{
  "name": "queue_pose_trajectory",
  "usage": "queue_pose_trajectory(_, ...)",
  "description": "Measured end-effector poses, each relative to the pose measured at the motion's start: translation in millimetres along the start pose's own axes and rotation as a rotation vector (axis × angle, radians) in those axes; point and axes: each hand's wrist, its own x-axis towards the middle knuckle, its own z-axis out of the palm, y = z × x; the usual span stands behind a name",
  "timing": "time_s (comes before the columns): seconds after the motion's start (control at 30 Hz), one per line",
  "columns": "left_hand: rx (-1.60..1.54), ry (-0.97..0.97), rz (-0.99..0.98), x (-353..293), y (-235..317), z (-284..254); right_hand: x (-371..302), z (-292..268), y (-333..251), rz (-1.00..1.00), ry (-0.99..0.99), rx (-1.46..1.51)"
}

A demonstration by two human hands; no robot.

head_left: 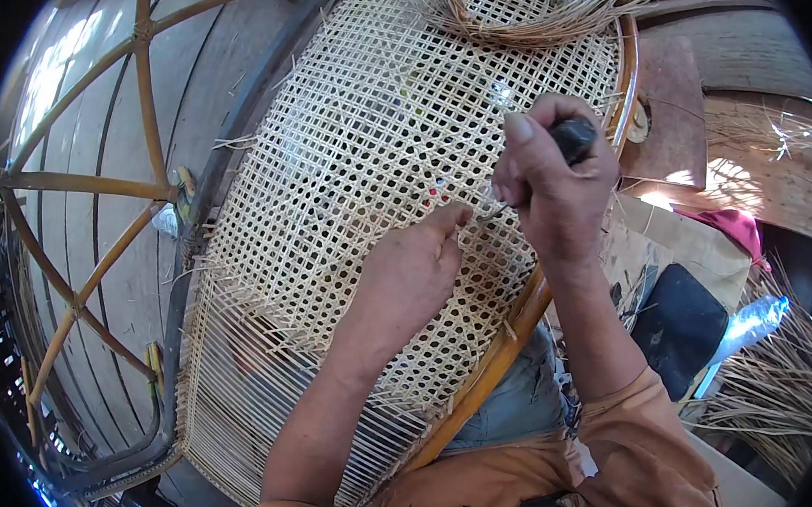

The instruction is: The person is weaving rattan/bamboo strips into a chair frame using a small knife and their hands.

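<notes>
A woven cane panel (pixel 338 155) with open holes stretches across a curved wooden frame (pixel 502 354) in front of me. My right hand (pixel 562 170) is wrapped around the dark rounded handle of an awl (pixel 574 141). Its thin tip slants down to the weave, close to my left fingertips. My left hand (pixel 410 263) lies low over the panel, its forefinger reaching to the awl's tip and its other fingers curled under. Whatever those curled fingers hold is hidden. Below the weave, parallel cane strands (pixel 254 403) run across without cross-weaving.
A coil of loose cane strands (pixel 525 31) rests on the panel's far end. At left stands a rattan pole frame (pixel 81 184) on a plank floor (pixel 241 54). To the right are a black flat object (pixel 679 324), a plastic bottle (pixel 749 325), a red cloth (pixel 732 229) and a cane bundle (pixel 774 383).
</notes>
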Motion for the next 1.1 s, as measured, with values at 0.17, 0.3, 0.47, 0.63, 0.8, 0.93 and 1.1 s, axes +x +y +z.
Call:
queue_pose_trajectory(0.17,-0.112,-0.05,-0.019,6.5,-6.9,1.8,0.3,4.3,6.9,-0.009,0.039,-0.115)
queue_pose_trajectory(0.3,-0.347,-0.193,-0.164,11.0,0.0,-7.8,3.6,7.4,10.9,-0.044,0.012,-0.173)
queue_pose_trajectory(0.47,-0.272,-0.102,-0.112,3.9,-0.5,1.5,-0.6,-3.3,-7.2,0.021,0.032,-0.009)
queue_pose_trajectory(0.63,0.061,-0.006,0.034,0.5,4.2,6.9,-2.7,-9.4,-5.0,0.042,0.033,-0.04)
queue_pose_trajectory(0.8,0.06,0.026,0.085,-1.2,4.3,14.8,-3.9,-6.1,-2.0,0.018,0.057,-0.146)
queue_pose_trajectory(0.93,-0.28,-0.165,-0.133,4.9,-0.9,8.2,-3.0,0.6,1.2,-0.002,0.024,-0.199)
queue_pose_trajectory(1.1,-0.251,-0.094,-0.1,-8.7,-1.7,5.4,-10.7,-7.3,-9.2,-0.077,-0.009,-0.139)
